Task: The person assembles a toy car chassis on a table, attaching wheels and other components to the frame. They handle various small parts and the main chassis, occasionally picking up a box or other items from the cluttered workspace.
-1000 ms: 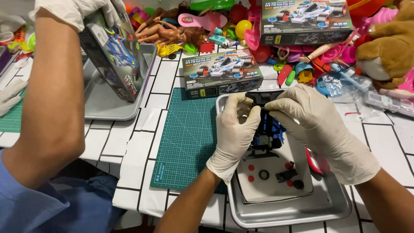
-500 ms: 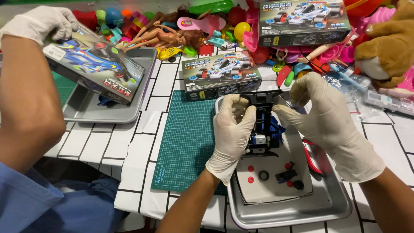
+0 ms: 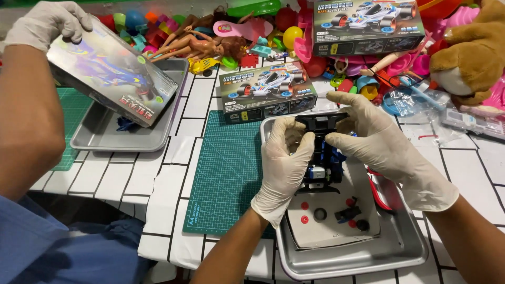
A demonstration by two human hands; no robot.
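On white tiled table (image 3: 126,181), green cutting mat (image 3: 229,173)

Two shallow grey metal trays (image 3: 405,247) (image 3: 131,139) sit on the worktop. Three printed cardboard toy-car boxes (image 3: 265,92) (image 3: 365,23) (image 3: 113,71) show. Two green gridded cutting mats (image 3: 226,173) (image 3: 71,118) lie flat. Three white-gloved hands (image 3: 286,163) (image 3: 381,144) (image 3: 44,21) appear, and one brown plush toy (image 3: 471,52).

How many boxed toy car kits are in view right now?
3. One kit box lies on the table just behind the near tray, one kit box sits farther back among the toys, and a co-worker's gloved hand holds a third at left. The toy pile could hide more.
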